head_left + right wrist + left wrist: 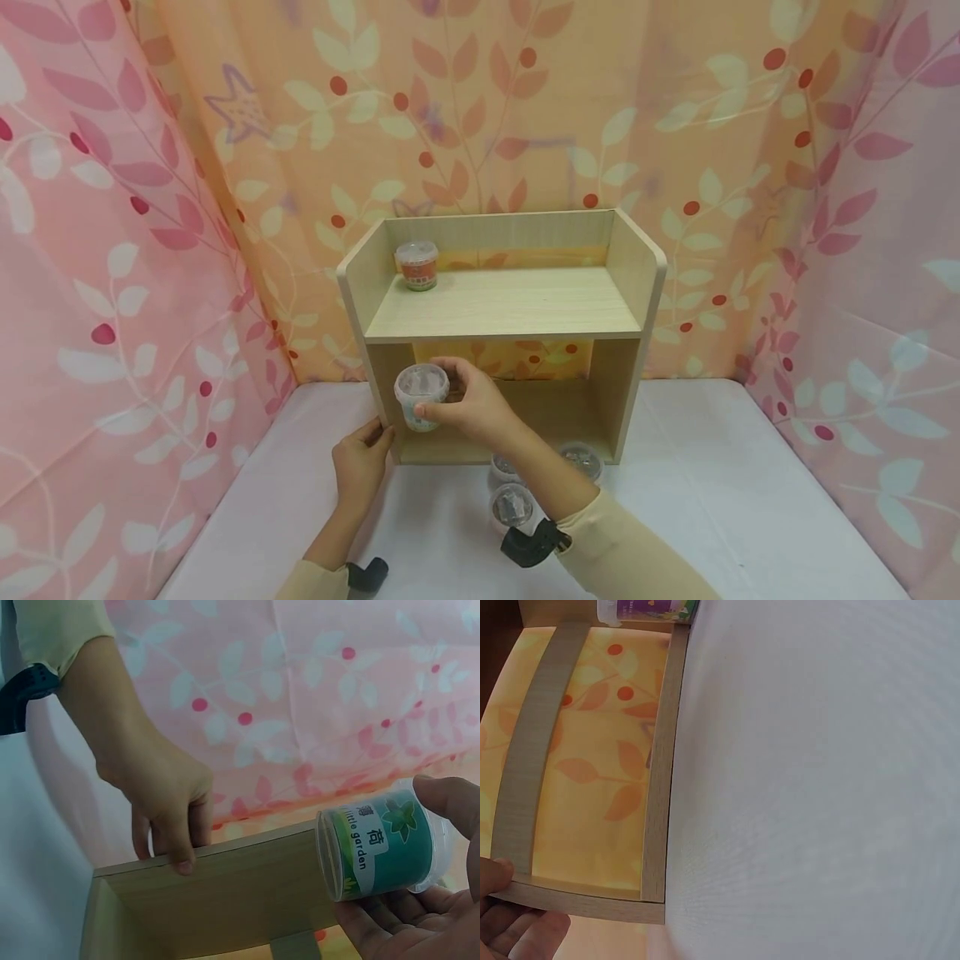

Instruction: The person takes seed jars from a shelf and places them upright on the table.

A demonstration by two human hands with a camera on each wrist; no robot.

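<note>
My right hand [480, 407] holds a small clear plastic tub [422, 396] in front of the lower opening of a pale wooden shelf [502, 304]. In the right wrist view, a green label [409, 844] reading "little garden" with a leaf picture shows on the tub, and the thumb and fingers of the right hand [457, 862] clasp its lid end. Low on the shelf's left side panel [577, 901], my left hand [360, 468] pinches the front edge, thumb on the inner face and fingers outside.
An orange-labelled tub [417, 267] stands at the left of the upper shelf. Three more lidded tubs, one nearest me [512, 505], stand on the white-covered table [712, 500] by the shelf's front, partly behind my right forearm. Patterned curtains [480, 108] enclose the back and sides.
</note>
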